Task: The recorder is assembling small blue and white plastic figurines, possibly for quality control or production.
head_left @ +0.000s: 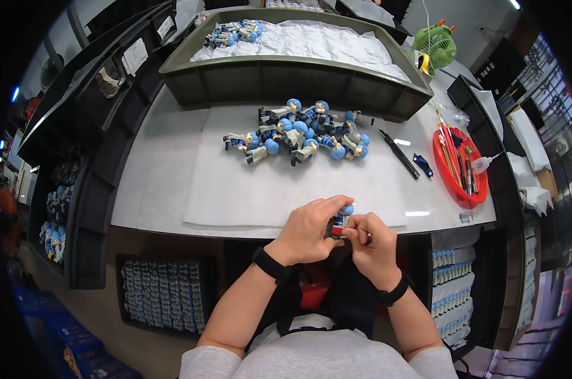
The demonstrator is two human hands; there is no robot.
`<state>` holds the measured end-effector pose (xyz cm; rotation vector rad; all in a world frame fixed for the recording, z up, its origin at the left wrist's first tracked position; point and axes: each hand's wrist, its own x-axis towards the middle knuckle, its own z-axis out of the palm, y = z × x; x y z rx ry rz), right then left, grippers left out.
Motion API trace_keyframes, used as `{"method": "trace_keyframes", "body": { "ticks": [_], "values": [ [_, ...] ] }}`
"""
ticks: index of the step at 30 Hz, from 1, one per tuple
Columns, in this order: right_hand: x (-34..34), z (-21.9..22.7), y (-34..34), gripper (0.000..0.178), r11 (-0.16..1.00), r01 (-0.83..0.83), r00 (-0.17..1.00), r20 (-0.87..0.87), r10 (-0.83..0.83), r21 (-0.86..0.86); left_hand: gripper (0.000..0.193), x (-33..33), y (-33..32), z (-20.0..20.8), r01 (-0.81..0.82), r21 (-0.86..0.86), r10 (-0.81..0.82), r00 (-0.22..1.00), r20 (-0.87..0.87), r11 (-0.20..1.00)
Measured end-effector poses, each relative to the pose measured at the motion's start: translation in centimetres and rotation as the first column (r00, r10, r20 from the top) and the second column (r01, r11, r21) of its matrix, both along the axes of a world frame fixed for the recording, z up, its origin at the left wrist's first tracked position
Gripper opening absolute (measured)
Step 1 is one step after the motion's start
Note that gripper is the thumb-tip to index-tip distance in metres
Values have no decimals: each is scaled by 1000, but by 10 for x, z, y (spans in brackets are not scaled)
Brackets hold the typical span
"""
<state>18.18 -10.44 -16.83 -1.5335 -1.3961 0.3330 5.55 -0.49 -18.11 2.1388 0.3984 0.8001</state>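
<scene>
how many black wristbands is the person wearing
2: the left wristband, just behind the left hand, and the right wristband, just behind the right hand.

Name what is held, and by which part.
A small, blue-haired human figurine, in the left hand, fingertips by its head; what the right hand holds is unclear.

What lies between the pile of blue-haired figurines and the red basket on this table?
In the head view, a slim black tool and a small dark-blue piece lie between the figurine pile and the red basket.
</scene>
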Motion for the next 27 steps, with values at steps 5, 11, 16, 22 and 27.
{"method": "trace_keyframes", "body": {
  "ticks": [5, 11, 16, 22, 27],
  "values": [
    [5, 2, -6, 26, 999, -12, 997, 82, 9, 32, 64, -2, 0, 1, 10, -39, -10, 1000, 0, 999],
    [34, 8, -38, 33, 986, 168, 969, -187, -163, 13, 70, -3, -2, 7, 34, -94, -38, 998, -43, 995],
    [44, 14, -33, 34, 977, 214, 926, -319, -204, -3, 72, -4, 0, 9, 42, -154, -49, 998, -39, 987],
    [60, 17, -21, 28, 970, 185, 832, -501, -239, -155, 75, -4, 1, 8, 60, -177, -57, 998, 19, 982],
    [61, 20, -13, 26, 961, 174, 776, -570, -268, -216, 75, -3, 0, 9, 61, -203, -59, 998, 15, 977]
  ]
}}
